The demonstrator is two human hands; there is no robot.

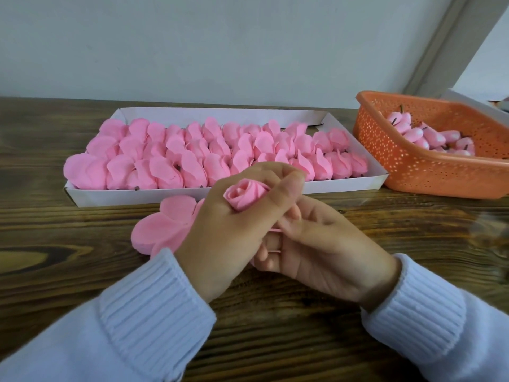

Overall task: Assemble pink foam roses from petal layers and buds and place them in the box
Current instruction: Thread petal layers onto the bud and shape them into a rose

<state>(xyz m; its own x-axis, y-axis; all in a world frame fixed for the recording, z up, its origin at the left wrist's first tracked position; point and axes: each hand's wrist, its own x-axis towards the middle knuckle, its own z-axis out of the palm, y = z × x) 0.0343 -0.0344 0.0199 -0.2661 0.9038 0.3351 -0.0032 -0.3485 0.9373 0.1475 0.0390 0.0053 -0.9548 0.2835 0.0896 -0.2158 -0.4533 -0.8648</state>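
Observation:
My left hand (234,224) grips a pink foam rose (243,194), its fingers curled round the petals with the bud centre facing up. Just below and to the right, my right hand (322,249) has its fingers curled under the rose's base, where a thin pink edge shows between them. A stack of flat pink petal layers (162,227) lies on the table to the left, partly hidden by my left hand. Behind them, the white box (192,193) holds rows of finished pink roses (209,153).
An orange perforated basket (429,172) at the right back holds several pink buds (429,137) with dark stems. The wooden table (275,340) runs to a pale wall behind. White knit sleeves cover both forearms at the bottom of the view.

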